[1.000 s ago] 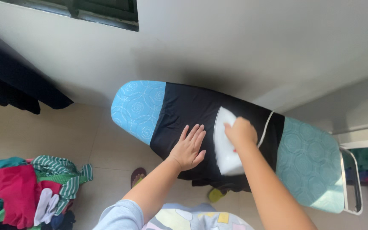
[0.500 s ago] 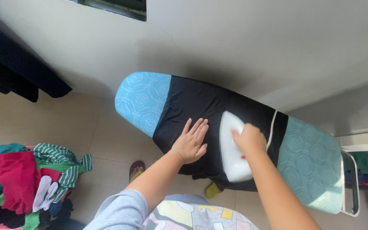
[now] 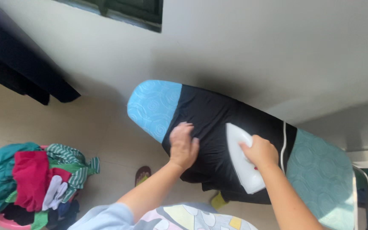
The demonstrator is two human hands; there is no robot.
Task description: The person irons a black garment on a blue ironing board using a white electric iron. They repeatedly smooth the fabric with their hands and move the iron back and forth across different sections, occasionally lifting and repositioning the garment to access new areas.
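Pale, patterned cloth of the person's own top fills the bottom edge of the frame, and both bare forearms rise from it toward the board. The left hand (image 3: 183, 145) has changed most: a moment ago it lay flat with fingers spread, and now the fingers are curled in, seemingly bunching or tugging the black garment (image 3: 211, 123) near its lower left edge. The right hand (image 3: 260, 152) remains wrapped around the handle of the white iron (image 3: 241, 157), which has slid slightly toward the lower right of the frame. It reads as the fabric being pulled taut or repositioned while the iron rests on it.

The garment lies across the middle of the blue ironing board (image 3: 154, 104), under both hands, the left at centre, the right just beside it. The iron's white cord (image 3: 283, 145) crosses the board right of the hand. At the lower left, a heap of coloured laundry (image 3: 35, 179) sits in a pink basket. Beyond is the white wall (image 3: 256, 51).
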